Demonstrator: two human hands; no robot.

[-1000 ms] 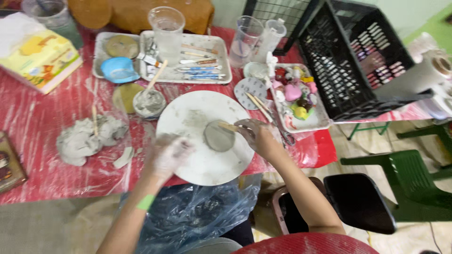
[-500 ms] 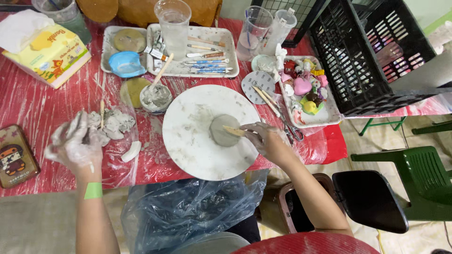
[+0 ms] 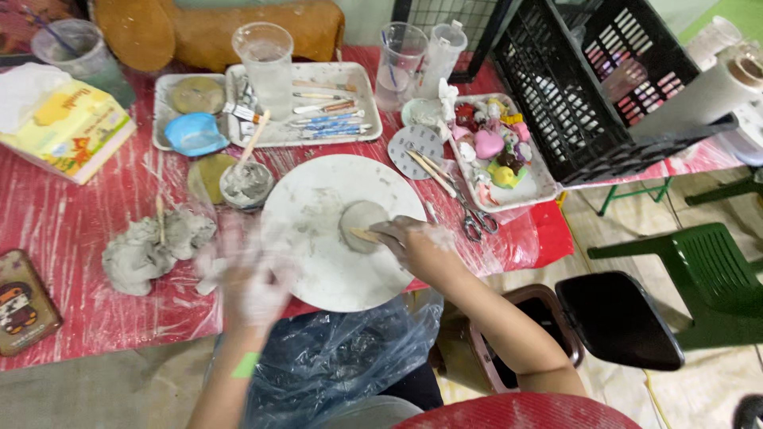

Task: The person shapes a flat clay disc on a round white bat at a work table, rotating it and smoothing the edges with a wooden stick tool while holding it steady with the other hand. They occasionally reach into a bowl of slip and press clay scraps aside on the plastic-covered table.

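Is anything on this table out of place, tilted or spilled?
Yes. The black plastic crate lies tipped on its side at the table's right end, its open side showing. The metal scissors lie loose on the red plastic table cover, outside the trays. Nothing looks spilled.

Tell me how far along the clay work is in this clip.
Done: a small clay disc lies flattened on the round white board. In hand: the right hand holds a wooden tool against the disc's edge; the left hand is blurred near the board's left rim. Left: a raw clay lump lies unused beside it, and the disc shows no colour.
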